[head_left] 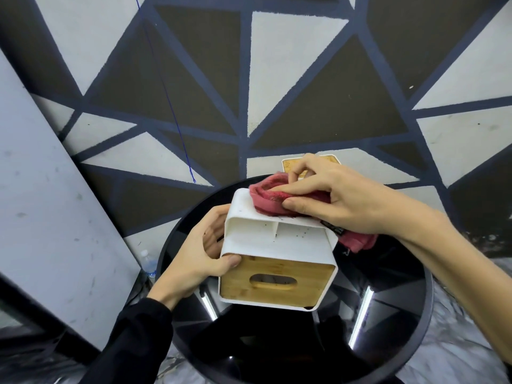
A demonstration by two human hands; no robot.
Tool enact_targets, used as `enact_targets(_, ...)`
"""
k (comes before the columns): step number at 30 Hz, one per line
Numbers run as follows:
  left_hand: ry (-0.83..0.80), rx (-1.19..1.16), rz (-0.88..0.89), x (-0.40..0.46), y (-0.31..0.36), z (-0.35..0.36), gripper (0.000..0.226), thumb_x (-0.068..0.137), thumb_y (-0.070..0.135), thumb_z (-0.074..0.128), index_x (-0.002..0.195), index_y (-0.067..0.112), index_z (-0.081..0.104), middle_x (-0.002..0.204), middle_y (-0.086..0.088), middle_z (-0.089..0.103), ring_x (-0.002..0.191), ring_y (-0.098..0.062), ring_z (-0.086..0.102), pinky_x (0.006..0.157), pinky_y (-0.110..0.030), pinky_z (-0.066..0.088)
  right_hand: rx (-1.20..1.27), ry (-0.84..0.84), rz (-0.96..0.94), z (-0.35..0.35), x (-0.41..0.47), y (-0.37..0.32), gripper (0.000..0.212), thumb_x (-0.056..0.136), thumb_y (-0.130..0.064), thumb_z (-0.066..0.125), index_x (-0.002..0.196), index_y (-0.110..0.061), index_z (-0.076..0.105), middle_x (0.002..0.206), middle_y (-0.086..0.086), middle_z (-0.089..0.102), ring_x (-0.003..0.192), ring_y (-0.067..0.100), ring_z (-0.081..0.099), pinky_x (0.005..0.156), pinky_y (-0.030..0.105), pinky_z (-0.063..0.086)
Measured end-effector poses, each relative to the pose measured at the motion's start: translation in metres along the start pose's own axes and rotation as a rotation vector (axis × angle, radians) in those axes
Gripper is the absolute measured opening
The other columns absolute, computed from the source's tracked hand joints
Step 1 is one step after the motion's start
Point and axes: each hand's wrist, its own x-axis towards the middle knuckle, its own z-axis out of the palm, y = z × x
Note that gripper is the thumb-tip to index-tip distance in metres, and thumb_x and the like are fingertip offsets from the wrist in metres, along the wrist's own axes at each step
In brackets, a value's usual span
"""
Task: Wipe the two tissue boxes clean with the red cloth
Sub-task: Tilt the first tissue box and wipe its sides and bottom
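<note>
Left hand (199, 253) grips the near tissue box's (277, 261) left side, thumb on front; right hand (332, 189) curled, pressing red cloth (266, 198) on the box's top.

The cloth (277, 199) is faded red with a black tag. The box (277, 245) is white with dark specks, its lid honey-brown bamboo. A second box (288, 163) behind shows the same white and bamboo. The bench (401, 314) is glossy black. The wall (277, 79) bears grey, dark olive-brown triangles outlined in navy. The sleeve (133, 342) is black.
</note>
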Motion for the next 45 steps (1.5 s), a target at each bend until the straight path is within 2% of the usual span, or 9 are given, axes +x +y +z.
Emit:
enact_targets(4,-0.028,-0.020,-0.005,0.001,-0.002,0.006,0.084,0.069,0.024,0.081,0.146,0.011,0.052,0.142,-0.008,0.065,0.135,-0.022,0.061,0.106,-0.025,0.049,-0.029,-0.034,-0.041,0.006,0.015,-0.013,0.036,0.100,-0.052,0.052,0.128,-0.042,0.072,0.114,-0.009,0.050,0.101,0.009,0.053,0.093,0.034,0.045)
enact_targets(9,-0.020,0.021,-0.026,-0.004,-0.009,-0.001,0.084,0.065,0.025,0.081,0.143,0.009,0.054,0.133,-0.001,0.069,0.130,-0.017,0.063,0.101,-0.021,0.050,0.012,-0.062,-0.034,0.009,0.002,0.006,0.038,0.099,-0.053,0.053,0.132,-0.043,0.070,0.115,-0.010,0.052,0.107,0.009,0.051,0.091,0.017,0.039)
enact_targets(13,0.023,0.017,-0.038,-0.007,-0.013,-0.013,0.087,0.063,0.028,0.081,0.144,0.011,0.052,0.135,0.001,0.069,0.130,-0.016,0.062,0.101,-0.022,0.050,0.058,-0.011,0.014,0.007,-0.023,0.029,0.024,0.097,-0.052,0.056,0.118,-0.058,0.065,0.117,-0.013,0.053,0.104,0.010,0.056,0.087,0.017,0.041)
enact_targets(20,0.062,0.020,-0.045,-0.005,-0.010,-0.016,0.089,0.064,0.035,0.079,0.145,0.010,0.052,0.131,0.001,0.069,0.125,-0.015,0.064,0.098,-0.022,0.050,0.096,0.047,-0.001,0.000,-0.024,0.033,0.021,0.096,-0.049,0.058,0.113,-0.059,0.065,0.116,-0.009,0.055,0.105,0.012,0.056,0.087,0.016,0.039)
enact_targets(25,0.034,0.019,-0.035,-0.001,-0.009,-0.008,0.086,0.065,0.033,0.079,0.144,0.010,0.052,0.131,-0.001,0.069,0.125,-0.016,0.064,0.099,-0.024,0.051,0.033,-0.010,-0.019,0.001,-0.002,0.016,0.037,0.096,-0.055,0.053,0.129,-0.047,0.069,0.117,-0.010,0.052,0.111,0.012,0.051,0.092,0.020,0.041)
enact_targets(30,0.032,0.022,-0.022,0.000,-0.008,-0.011,0.085,0.066,0.030,0.080,0.144,0.011,0.052,0.132,0.003,0.069,0.127,-0.014,0.063,0.099,-0.021,0.050,0.075,0.019,-0.003,0.005,-0.011,0.026,0.023,0.097,-0.054,0.054,0.117,-0.063,0.062,0.117,-0.014,0.053,0.113,0.010,0.054,0.093,0.020,0.041)
enact_targets(33,0.039,0.026,-0.039,-0.002,-0.011,-0.011,0.084,0.067,0.031,0.080,0.144,0.013,0.052,0.132,0.004,0.070,0.127,-0.012,0.064,0.098,-0.020,0.050,0.126,0.099,0.055,0.011,-0.025,0.041,0.025,0.096,-0.051,0.057,0.119,-0.059,0.064,0.117,-0.018,0.055,0.113,0.010,0.058,0.094,0.016,0.042)
enact_targets(41,0.109,-0.032,-0.001,0.000,-0.022,-0.013,0.087,0.068,0.036,0.077,0.150,0.020,0.051,0.145,-0.007,0.064,0.136,-0.028,0.059,0.112,-0.052,0.046,0.280,0.271,0.198,0.016,-0.050,0.057,0.028,0.092,-0.051,0.058,0.117,-0.048,0.069,0.115,-0.017,0.063,0.114,0.007,0.062,0.093,0.015,0.044)
enact_targets(45,0.139,-0.081,0.016,0.003,-0.023,-0.011,0.089,0.069,0.035,0.074,0.154,0.027,0.049,0.146,-0.002,0.064,0.136,-0.028,0.059,0.110,-0.051,0.049,0.324,0.295,0.262,0.025,-0.058,0.060,0.039,0.092,-0.050,0.059,0.127,-0.037,0.072,0.117,-0.015,0.066,0.115,0.005,0.063,0.100,0.023,0.047)
